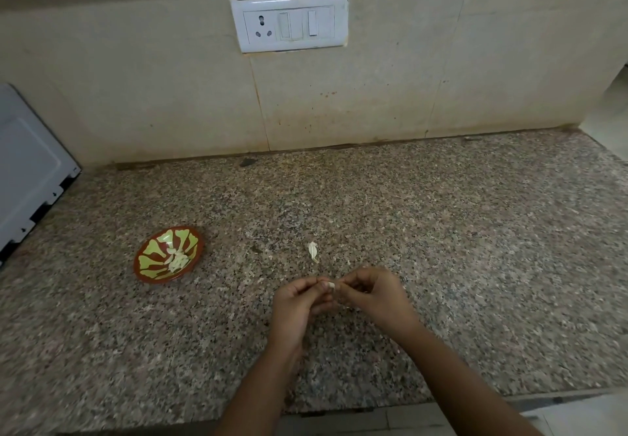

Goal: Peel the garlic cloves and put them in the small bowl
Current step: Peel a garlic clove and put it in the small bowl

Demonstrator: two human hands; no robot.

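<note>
Fingers: a garlic clove is pinched between the curled fingers of the left hand and those of the right hand; both are closed on it, just above the desk
Clove: small, pale, smooth; how much skin is left cannot be told
Peel scrap: thin, papery, white; laid just beyond the hands
Small bowl: shallow, round, glossy, brown-rimmed, patterned yellow-green; set well to the left; several peeled cloves are held in it
Progress: judged late; only the pinched clove is left to be finished and dropped in; no other unpeeled clove is seen
Desk: hard, speckled granite
</note>
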